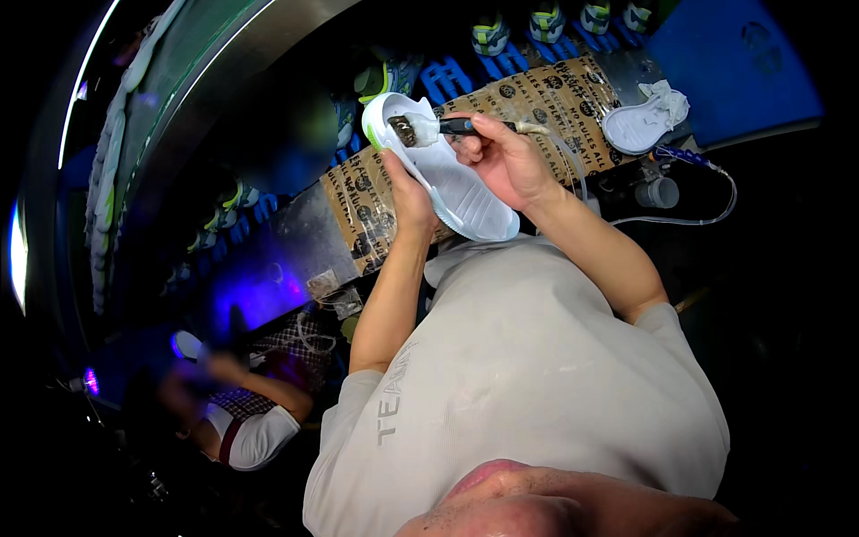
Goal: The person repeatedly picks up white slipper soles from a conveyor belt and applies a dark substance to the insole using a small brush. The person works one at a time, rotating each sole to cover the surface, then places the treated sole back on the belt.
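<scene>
We judged the white shoe sole (452, 183) light and bendy, best held along its edge; our left hand (407, 192) clasped it there above the tabletop (358, 201). Our right hand (506, 152) gripped a glue brush (420, 130) at its toe. Another sole (637, 130) and a tube (707, 215) lay beside.

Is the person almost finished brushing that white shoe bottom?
Hard to say. In hand: the left hand holds a white sole while the right hand presses a brush on its top end. How much of it is already coated cannot be seen. Possibly left: another white sole lies on the bench. Shoes stand in a row on the conveyor behind, maybe further along.
</scene>
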A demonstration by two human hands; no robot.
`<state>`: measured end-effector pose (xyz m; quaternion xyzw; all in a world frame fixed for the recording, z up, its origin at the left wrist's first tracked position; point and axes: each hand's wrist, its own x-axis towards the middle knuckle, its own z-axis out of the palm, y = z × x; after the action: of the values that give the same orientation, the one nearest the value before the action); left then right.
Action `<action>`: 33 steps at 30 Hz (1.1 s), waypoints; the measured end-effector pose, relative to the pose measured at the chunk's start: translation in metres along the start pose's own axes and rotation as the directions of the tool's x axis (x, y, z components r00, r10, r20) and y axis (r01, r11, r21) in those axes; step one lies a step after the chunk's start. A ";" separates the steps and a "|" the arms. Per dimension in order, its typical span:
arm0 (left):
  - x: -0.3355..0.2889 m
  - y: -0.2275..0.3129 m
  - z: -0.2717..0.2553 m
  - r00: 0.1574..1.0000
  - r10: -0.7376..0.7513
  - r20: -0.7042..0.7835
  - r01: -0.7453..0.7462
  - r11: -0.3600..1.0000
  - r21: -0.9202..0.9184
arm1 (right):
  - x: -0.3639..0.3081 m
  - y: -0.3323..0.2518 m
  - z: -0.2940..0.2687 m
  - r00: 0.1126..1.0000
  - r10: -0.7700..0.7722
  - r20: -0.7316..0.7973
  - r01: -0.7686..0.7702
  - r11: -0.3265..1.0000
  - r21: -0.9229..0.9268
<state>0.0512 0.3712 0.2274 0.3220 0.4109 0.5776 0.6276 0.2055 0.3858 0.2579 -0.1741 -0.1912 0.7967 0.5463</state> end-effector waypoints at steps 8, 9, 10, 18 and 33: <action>0.015 0.001 0.004 0.998 0.026 -0.062 -0.031 0.995 -0.091 | -0.013 -0.001 -0.013 1.000 -0.001 0.001 0.001 0.908 -0.418; 0.019 0.004 0.001 0.999 0.036 0.016 -0.034 0.994 -0.105 | -0.010 -0.006 -0.022 0.998 0.050 0.034 -0.040 0.964 -0.262; 0.021 0.007 -0.001 0.995 0.049 0.090 -0.038 0.992 -0.119 | -0.010 -0.008 -0.027 0.999 0.049 0.021 -0.039 0.948 -0.315; 0.037 0.027 0.009 0.982 0.078 0.169 -0.025 0.956 -0.293 | -0.026 -0.033 -0.020 0.991 0.126 -0.035 -0.130 0.951 -0.280; 0.068 0.113 0.011 0.799 0.018 0.600 0.114 0.977 -0.181 | -0.037 -0.075 0.010 0.862 0.264 0.433 0.218 0.578 -0.786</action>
<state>0.0090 0.4533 0.3220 0.4097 0.1371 0.4699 0.7697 0.2733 0.3746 0.3066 -0.1920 -0.6688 0.6416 0.3227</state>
